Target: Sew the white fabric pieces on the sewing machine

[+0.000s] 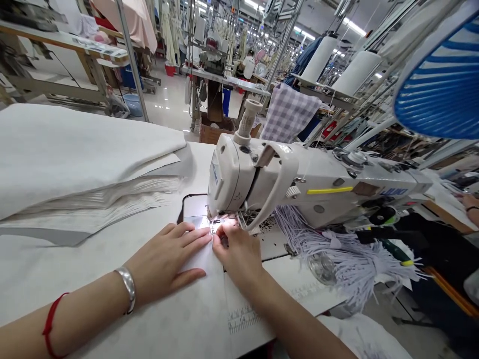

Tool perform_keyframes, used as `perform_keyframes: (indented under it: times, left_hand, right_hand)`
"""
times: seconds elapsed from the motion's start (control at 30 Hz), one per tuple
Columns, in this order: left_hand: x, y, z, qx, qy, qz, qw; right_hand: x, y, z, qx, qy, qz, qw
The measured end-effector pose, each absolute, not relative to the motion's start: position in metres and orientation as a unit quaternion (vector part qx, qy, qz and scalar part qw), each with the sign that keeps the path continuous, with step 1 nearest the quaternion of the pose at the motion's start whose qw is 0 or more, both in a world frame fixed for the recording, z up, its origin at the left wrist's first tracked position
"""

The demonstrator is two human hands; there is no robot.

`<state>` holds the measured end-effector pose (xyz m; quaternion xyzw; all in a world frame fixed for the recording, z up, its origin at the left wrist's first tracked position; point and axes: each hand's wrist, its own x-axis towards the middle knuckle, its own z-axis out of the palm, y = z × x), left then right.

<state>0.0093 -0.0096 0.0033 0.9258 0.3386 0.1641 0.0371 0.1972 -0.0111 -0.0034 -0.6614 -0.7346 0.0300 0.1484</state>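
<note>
My left hand (168, 259) lies flat, fingers stretched out, on a white fabric piece (194, 294) in front of the sewing machine (299, 184). My right hand (237, 252) has its fingers curled and pinched on the fabric edge right at the lit needle area (213, 225). The two hands nearly touch at the fingertips. A silver bangle and a red string sit on my left wrist.
A stack of white fabric (75, 154) lies on the table at the left. A bundle of pale cords (337, 254) spreads out right of the machine. A thread cone (249, 117) stands on the machine. A blue fan guard (441, 85) hangs upper right. Another person's hand (469, 205) shows far right.
</note>
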Motion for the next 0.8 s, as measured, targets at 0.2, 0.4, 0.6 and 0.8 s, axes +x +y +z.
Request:
perform_keyframes:
  times: [0.2,0.4,0.6,0.8]
  left_hand:
    - [0.009,-0.007,0.003,0.928,0.334,0.164,0.033]
    - [0.010,-0.005,0.005,0.928,0.325,0.171,0.056]
    - [0.010,-0.003,0.005,0.930,0.319,0.170,0.057]
    - [0.009,-0.001,0.005,0.930,0.310,0.176,0.086]
  right_hand:
    - [0.198,-0.007,-0.005,-0.665,-0.725,0.055,0.174]
    - [0.196,-0.005,-0.005,-0.640,-0.740,0.047,0.202]
    - [0.195,-0.013,0.005,-0.662,-0.717,0.092,0.199]
    - [0.194,-0.025,0.012,-0.643,-0.729,0.116,0.204]
